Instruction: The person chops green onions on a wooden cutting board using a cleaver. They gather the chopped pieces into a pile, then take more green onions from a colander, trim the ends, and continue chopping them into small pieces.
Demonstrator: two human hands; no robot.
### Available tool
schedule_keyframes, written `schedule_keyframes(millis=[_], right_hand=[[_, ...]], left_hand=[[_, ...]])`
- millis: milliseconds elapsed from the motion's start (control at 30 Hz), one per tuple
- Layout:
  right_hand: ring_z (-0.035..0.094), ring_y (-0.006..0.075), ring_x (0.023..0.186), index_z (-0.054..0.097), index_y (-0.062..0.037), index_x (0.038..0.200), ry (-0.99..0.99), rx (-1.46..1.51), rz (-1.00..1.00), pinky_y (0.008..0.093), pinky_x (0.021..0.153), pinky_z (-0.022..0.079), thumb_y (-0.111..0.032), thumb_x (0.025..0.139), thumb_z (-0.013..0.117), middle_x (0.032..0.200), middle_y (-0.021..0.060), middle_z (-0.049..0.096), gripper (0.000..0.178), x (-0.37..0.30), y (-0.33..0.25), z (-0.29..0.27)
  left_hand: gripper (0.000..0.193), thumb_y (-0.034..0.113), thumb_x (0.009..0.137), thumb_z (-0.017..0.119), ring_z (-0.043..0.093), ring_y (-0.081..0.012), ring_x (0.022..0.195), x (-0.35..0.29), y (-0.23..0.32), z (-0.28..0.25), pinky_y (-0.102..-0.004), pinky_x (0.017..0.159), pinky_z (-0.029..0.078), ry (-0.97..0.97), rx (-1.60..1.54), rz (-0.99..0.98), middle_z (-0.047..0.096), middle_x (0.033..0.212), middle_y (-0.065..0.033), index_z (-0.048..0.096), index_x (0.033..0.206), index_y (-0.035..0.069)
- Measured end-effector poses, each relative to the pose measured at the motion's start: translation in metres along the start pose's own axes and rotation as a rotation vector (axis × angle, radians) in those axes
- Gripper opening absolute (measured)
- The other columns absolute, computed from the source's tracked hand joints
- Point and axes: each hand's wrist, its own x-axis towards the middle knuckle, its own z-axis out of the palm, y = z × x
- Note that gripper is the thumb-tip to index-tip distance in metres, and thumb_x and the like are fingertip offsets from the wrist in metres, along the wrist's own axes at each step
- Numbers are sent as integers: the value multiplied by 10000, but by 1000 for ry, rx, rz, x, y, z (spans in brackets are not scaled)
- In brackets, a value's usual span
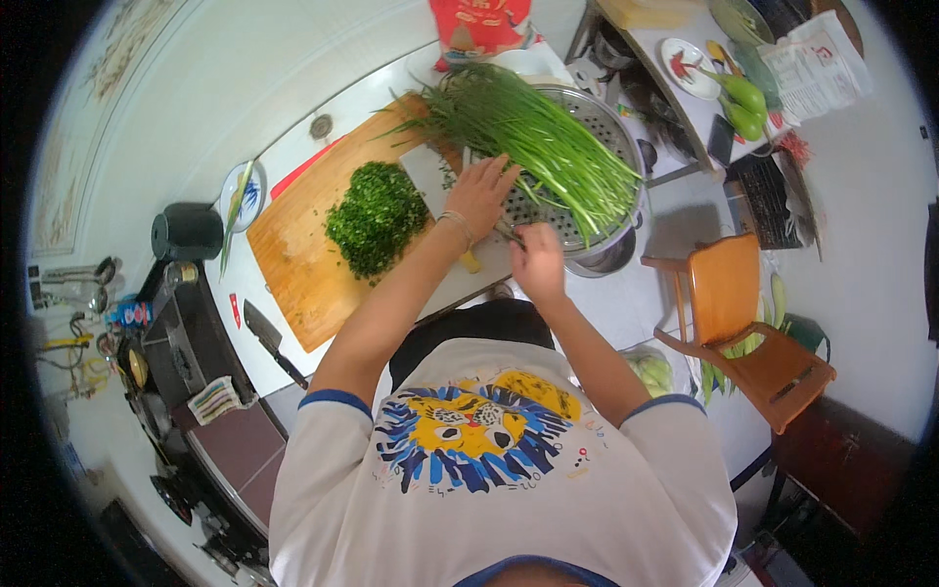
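Observation:
My right hand (538,259) is closed around the dark handle of a cleaver, whose broad pale blade (425,176) reaches left under my left arm, with green bits stuck to it. My left hand (479,196) lies over the cleaver with its fingers stretched toward the long green chives (548,147). The chives form a thick bunch on a round perforated metal tray (618,129). Left of the blade, a heap of finely chopped greens (377,217) sits on the wooden cutting board (284,240). Part of the blade is hidden by my hand and wrist.
Another dark knife (274,342) and a small red-handled tool (235,310) lie left of the board. A plate (252,199) with a green stalk stands beyond them. A red bag (479,24) is at the back; a wooden chair (729,293) stands right.

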Motion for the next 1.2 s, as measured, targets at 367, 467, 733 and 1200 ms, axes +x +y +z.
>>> schedule_keyframes(millis=[367,467,733,1200], right_hand=[[478,375,983,556,-12,1088,360,-212,180,451,847,386,-79,766,637,1086,189,501,339,4,55,-83],[464,357,1016,566,-22,1087,369,-233,178,451,871,368,-88,761,645,1109,179,495,342,9,52,-82],[454,335,1025,588,-50,1053,328,-291,208,440,874,356,-84,745,659,1096,145,499,318,16,56,-79],[500,390,992,501,-1,1086,382,-231,467,435,845,423,-91,714,713,1072,191,506,438,5,64,-74]], left_hand=[[965,281,701,775,237,-268,1359,71,8,41,-409,1128,195,-105,301,165,247,1476,-95,190,1449,109],[559,147,808,586,400,-273,1230,65,6,41,-409,1075,283,123,330,262,448,1300,-115,404,1331,73],[279,81,750,599,510,-249,1050,70,-5,35,-397,1002,372,212,257,374,559,1023,-81,603,1029,77],[181,78,724,598,538,-249,959,77,-9,41,-374,888,438,107,199,444,549,958,-79,566,902,77]])
